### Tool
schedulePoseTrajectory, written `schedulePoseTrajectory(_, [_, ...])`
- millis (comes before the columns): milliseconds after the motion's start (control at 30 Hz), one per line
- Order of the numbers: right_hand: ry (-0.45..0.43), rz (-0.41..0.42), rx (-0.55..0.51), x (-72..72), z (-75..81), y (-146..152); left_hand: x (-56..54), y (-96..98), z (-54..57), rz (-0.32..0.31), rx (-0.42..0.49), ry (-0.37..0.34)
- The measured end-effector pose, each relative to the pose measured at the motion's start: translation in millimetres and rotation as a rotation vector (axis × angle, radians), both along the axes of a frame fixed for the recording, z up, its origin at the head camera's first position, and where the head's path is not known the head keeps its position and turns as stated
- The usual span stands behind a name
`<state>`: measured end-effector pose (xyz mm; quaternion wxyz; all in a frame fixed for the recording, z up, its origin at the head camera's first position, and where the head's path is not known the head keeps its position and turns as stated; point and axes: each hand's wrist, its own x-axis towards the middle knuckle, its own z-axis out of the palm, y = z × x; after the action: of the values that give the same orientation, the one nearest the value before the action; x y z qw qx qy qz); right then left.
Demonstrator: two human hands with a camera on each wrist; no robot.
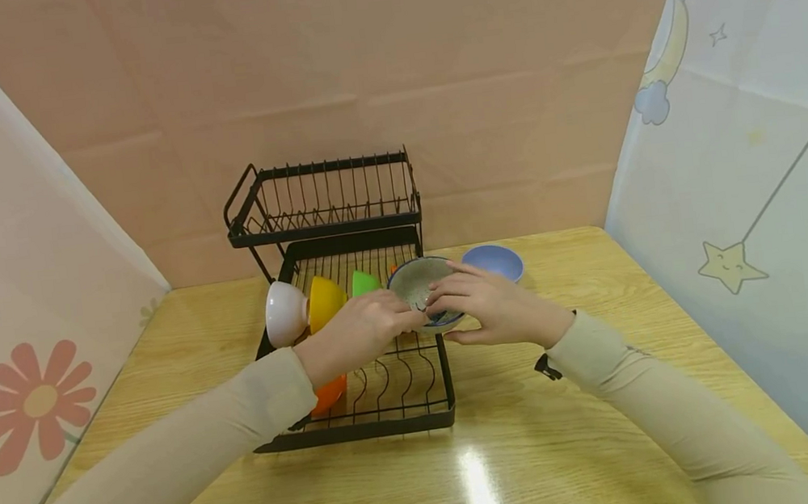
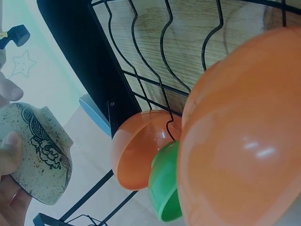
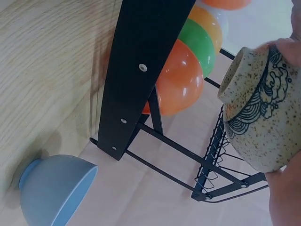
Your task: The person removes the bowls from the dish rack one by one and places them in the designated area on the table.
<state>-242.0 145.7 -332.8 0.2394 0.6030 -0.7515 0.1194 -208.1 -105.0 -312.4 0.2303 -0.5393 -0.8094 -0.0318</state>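
Note:
Over the right side of the dish rack, a speckled bowl (image 1: 409,277) with a dark wave pattern (image 3: 254,101) is held tilted between both hands. My left hand (image 1: 360,331) grips its near left side, with the thumb (image 2: 10,153) against the patterned wall. From the right, my right hand (image 1: 497,305) holds the bowl with curled fingers at the rim. In the right wrist view the foot of the bowl points left, raised beside the rack. Part of the bowl is hidden behind the fingers.
The black two-tier dish rack (image 1: 363,432) holds a white bowl (image 1: 284,314), a yellow bowl (image 1: 324,299), a green bowl (image 1: 364,281) and orange bowls, one near the front (image 1: 332,394). On the table (image 1: 562,448), right of the rack, stands a blue bowl (image 1: 494,261).

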Motion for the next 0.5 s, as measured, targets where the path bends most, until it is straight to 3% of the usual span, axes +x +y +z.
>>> schedulePoseTrajectory(500, [0.051, -0.03, 0.011, 1.0, -2.8, -2.2, 3.0, 0.3, -0.1, -0.02, 0.002, 0.008])
